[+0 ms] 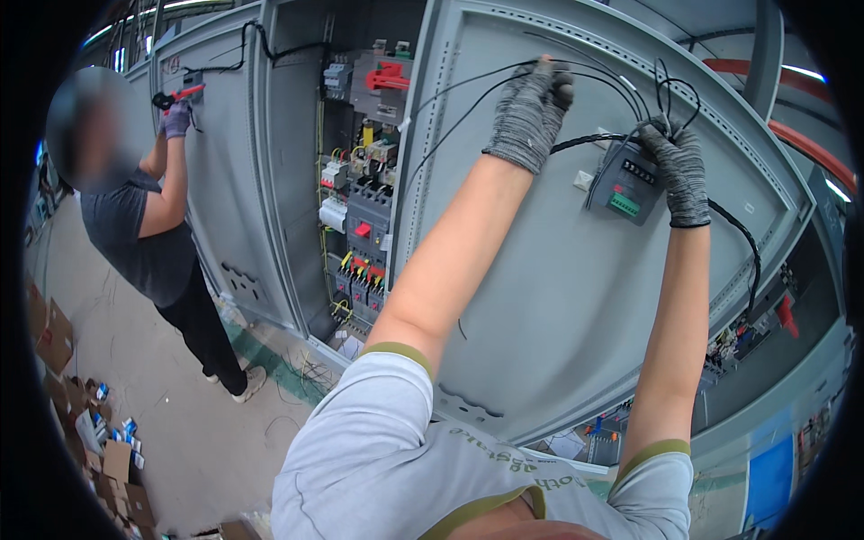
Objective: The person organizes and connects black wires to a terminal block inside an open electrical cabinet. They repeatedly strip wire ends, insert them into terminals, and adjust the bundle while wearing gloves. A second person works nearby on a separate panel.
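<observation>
My left hand (531, 117), in a grey knit glove, is raised in front of the grey cabinet door (531, 270). Its fingers are closed on thin black wires (615, 84), which run left past the door edge and right toward my other hand. In a matching glove, my right hand (679, 175) is at the top of a grey meter box (605, 187) with a green terminal strip. Its fingertips pinch the black wires gathered there, and a loop stands up above them. The exact pinch point is partly hidden. A thick black wrapped cable (576, 142) passes behind the meter box.
Left of the door, an open cabinet bay holds breakers (369, 220) and a red switch handle (387, 77). A co-worker (135, 207) stands further left, holding a red-handled tool (184, 94) at another door. Cardboard boxes (117, 459) and wire scraps lie on the floor.
</observation>
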### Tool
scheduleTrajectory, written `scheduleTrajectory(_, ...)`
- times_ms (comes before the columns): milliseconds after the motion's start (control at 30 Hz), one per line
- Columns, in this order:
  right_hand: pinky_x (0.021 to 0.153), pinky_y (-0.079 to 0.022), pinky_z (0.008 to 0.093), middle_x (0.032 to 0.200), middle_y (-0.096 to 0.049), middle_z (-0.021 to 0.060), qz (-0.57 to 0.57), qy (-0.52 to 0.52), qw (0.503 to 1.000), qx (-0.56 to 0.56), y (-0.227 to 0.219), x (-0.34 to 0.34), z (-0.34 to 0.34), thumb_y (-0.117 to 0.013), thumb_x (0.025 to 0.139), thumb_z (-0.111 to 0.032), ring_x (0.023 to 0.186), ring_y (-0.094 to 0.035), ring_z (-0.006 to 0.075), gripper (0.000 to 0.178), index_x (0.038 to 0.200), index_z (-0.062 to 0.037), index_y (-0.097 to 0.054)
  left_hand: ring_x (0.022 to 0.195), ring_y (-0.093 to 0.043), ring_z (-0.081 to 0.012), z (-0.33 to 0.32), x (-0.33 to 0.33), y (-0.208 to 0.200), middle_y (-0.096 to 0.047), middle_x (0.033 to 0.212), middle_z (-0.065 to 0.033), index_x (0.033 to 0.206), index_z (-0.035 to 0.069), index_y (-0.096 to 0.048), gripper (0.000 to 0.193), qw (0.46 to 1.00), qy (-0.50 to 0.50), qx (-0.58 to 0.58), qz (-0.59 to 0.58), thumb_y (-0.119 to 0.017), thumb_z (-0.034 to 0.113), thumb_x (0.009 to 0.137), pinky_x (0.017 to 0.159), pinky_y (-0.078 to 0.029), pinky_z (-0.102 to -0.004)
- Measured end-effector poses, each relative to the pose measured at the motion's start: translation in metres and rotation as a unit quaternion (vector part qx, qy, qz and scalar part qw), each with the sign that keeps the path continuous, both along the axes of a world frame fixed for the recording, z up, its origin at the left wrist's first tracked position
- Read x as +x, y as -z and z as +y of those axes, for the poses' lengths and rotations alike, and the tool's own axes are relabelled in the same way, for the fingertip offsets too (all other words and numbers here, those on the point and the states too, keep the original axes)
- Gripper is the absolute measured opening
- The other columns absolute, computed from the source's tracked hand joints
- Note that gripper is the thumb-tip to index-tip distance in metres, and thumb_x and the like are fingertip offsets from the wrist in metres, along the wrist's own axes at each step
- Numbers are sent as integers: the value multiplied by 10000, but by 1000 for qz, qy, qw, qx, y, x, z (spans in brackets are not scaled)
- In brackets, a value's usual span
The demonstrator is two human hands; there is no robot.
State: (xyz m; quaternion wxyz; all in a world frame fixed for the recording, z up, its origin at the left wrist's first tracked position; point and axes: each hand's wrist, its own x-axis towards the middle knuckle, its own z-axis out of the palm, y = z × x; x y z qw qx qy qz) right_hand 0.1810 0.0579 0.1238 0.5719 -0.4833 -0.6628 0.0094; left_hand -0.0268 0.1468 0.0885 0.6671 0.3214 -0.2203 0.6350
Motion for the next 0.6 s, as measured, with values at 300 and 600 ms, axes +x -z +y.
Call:
scheduleTrajectory(300, 655, -482, 236, 804, -657, 22, -1, -18, 1000, -3, 0, -1, 0, -704, 834, -174, 688, -585, 94, 179, 946, -40, -664, 692, -601, -147, 26, -83, 15, -623, 919, -134, 970, 45, -551, 168, 985, -60, -12, -158, -511, 208, 969, 571, -533, -256)
scheduleTrajectory(600, 637, -477, 241, 790, -647, 27, -45, -2, 999, 14, 2, -1, 2, -690, 832, -125, 683, -569, 92, 169, 965, -27, -652, 619, -493, -152, 25, -151, 0, -576, 885, -143, 1012, 74, -511, 264, 984, -154, 41, -80, -451, 329, 988, 511, -449, -262)
